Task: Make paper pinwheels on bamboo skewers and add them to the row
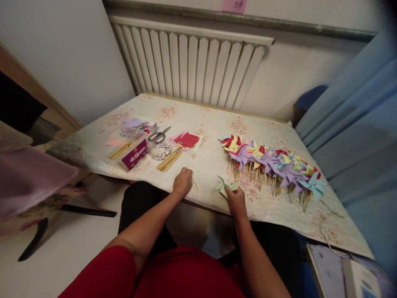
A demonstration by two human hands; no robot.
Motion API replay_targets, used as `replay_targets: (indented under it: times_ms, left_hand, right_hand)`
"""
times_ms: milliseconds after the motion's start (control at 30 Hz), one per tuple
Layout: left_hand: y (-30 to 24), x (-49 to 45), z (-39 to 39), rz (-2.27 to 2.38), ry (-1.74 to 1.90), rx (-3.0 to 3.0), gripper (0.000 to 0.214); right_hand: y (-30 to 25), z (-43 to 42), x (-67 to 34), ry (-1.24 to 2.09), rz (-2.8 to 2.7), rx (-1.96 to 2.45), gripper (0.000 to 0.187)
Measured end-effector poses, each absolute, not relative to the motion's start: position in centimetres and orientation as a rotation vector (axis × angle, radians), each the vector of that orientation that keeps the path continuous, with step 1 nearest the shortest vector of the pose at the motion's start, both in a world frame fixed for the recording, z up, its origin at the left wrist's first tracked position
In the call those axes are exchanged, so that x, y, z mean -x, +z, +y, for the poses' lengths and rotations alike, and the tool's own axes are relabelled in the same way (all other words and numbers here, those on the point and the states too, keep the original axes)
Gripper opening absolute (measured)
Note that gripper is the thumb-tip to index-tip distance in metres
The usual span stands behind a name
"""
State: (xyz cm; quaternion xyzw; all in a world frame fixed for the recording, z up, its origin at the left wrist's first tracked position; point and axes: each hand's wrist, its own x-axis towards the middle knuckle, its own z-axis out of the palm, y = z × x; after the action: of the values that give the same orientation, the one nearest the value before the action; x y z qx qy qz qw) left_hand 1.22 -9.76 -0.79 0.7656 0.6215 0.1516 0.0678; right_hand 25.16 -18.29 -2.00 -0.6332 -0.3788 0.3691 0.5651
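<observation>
My left hand [182, 181] is closed at the table's front edge. A thin wooden stick [195, 183] slants out from its fingers toward the front. In my right hand [237, 200] is a pale green paper pinwheel [223, 186], pinched by one side. No stick shows on this pinwheel. Beyond the left hand lies a bundle of wooden sticks [169, 160], and behind that a stack of coloured paper squares [189, 140] with red on top. Rows of pinwheels on sticks [269, 159] in several colours lie to the right.
Left on the flowered tablecloth [214, 124] are a purple box [134, 155] with sticks, a clear round container [159, 152] of shiny small pieces, and scissors [159, 135] over it. A radiator [192, 62] stands behind the table, and a blue curtain [362, 136] hangs right.
</observation>
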Motion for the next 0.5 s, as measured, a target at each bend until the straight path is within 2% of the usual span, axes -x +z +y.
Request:
replay_targets:
  times_ms: [500]
  left_hand:
    - [-0.82, -1.29, -9.77, 1.871, 0.448, -2.327, 0.024]
  right_hand:
    - [-1.85, -18.20, -24.85, 0.838, -0.901, 1.484, 0.036]
